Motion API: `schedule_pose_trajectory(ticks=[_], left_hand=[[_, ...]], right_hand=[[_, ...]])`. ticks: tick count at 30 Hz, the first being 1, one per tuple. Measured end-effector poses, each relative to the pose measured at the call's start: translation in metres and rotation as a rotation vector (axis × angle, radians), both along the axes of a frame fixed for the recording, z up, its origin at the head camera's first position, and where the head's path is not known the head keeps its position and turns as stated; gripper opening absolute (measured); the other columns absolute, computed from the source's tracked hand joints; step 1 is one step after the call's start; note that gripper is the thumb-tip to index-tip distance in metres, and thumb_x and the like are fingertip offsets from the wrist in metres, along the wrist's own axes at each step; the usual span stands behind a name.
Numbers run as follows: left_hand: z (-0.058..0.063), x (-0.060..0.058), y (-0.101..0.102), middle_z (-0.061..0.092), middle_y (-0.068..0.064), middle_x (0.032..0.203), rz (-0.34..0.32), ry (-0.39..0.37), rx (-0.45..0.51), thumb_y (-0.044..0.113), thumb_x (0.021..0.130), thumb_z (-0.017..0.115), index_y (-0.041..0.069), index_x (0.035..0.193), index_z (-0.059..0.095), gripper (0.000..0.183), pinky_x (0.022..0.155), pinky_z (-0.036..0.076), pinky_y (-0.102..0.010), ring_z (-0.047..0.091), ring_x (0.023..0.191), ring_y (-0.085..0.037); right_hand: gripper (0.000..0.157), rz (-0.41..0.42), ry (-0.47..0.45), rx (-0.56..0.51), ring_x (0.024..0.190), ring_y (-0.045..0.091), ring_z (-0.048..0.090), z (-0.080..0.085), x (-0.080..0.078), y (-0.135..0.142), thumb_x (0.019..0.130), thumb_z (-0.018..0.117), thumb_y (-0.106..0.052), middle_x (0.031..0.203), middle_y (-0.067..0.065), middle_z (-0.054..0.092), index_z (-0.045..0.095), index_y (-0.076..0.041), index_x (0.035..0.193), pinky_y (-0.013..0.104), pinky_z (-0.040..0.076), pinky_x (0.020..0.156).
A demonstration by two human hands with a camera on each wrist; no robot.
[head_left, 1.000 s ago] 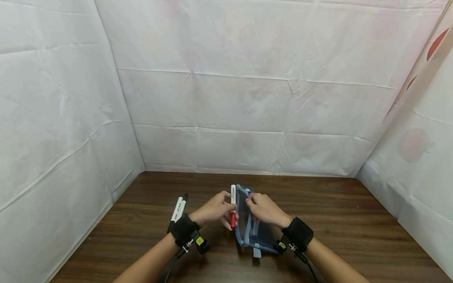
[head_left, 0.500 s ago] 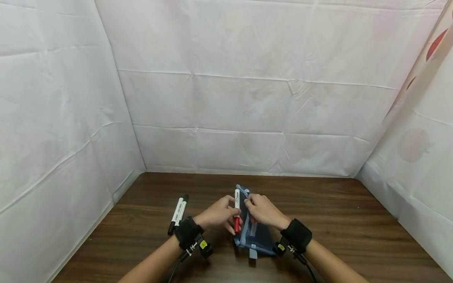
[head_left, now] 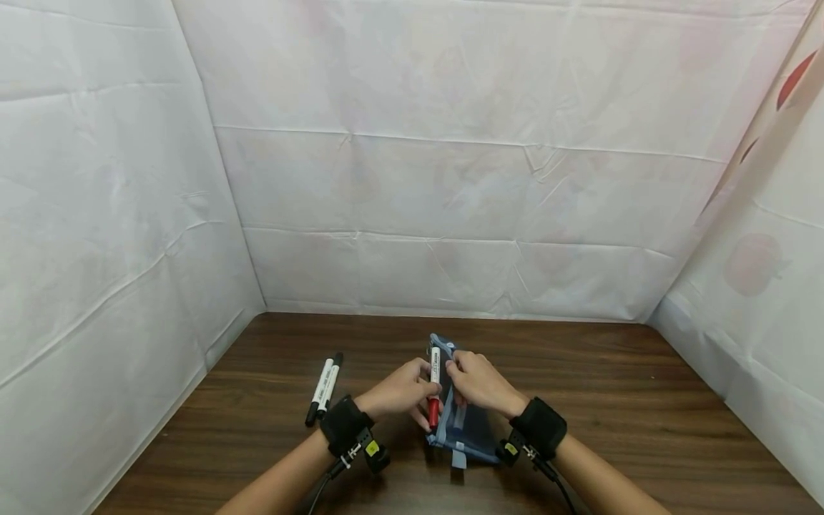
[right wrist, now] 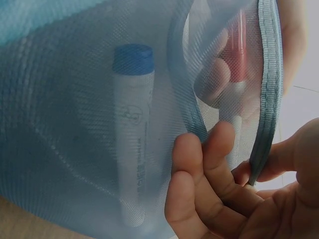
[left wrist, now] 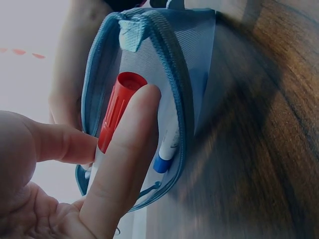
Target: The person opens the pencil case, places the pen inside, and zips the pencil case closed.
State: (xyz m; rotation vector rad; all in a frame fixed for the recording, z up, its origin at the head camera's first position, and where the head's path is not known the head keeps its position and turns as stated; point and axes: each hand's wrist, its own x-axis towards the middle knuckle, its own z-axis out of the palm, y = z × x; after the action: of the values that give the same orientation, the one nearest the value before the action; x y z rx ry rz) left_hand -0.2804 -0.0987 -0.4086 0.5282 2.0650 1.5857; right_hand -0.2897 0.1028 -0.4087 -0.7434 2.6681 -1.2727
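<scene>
Brown surface (head_left: 631, 408) beneath, left grip (head_left: 400, 390) pinches a marker (head_left: 435, 366); my right grip (head_left: 484, 383) holds the pouch (head_left: 478, 433), likely keeping it open.

Head view from above, forward and down; wrist views close, the mesh pouch (left wrist: 183, 94) common to both.

The left wristband (head_left: 343, 423) and right wristband (head_left: 541, 427) are wide and black. Each carries a black camera (head_left: 379, 461) with a yellow label (head_left: 372, 448), a silver fitting (head_left: 350, 453) and a black cable (head_left: 551, 470). Forearms (head_left: 277, 473) are bare.
</scene>
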Motion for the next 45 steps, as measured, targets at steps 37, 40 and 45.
schedule_pose_trajectory(ticks=[37,40,45], left_hand=[[-0.015,0.005,0.009,0.067,-0.01,0.09,0.034,0.162,-0.088,0.004,0.097,0.057,-0.002,0.144,0.027,0.056,0.059,0.059,-0.036,0.069,0.07,-0.023],[-0.016,0.005,0.01,0.067,-0.009,0.09,0.03,0.19,-0.114,0.003,0.097,0.057,-0.002,0.145,0.028,0.057,0.059,0.059,-0.036,0.069,0.069,-0.021],[-0.02,0.006,0.011,0.067,-0.005,0.086,0.042,0.277,-0.191,0.007,0.095,0.061,-0.003,0.146,0.029,0.06,0.053,0.057,-0.03,0.067,0.063,-0.016]], right_hand=[[0.029,-0.005,-0.013,0.005,0.051,0.026,0.06,0.0,0.001,-0.004,0.106,0.038,-0.016,0.06,0.01,0.06,0.057,0.001,0.091,0.029,0.045,0.044],[0.029,-0.008,-0.011,0.006,0.052,0.026,0.06,0.001,0.002,-0.005,0.106,0.038,-0.015,0.06,0.008,0.06,0.058,0.001,0.091,0.028,0.045,0.044],[0.029,-0.009,-0.004,0.004,0.052,0.026,0.061,0.001,0.002,-0.007,0.105,0.039,-0.015,0.06,0.007,0.06,0.058,0.001,0.09,0.029,0.047,0.046]])
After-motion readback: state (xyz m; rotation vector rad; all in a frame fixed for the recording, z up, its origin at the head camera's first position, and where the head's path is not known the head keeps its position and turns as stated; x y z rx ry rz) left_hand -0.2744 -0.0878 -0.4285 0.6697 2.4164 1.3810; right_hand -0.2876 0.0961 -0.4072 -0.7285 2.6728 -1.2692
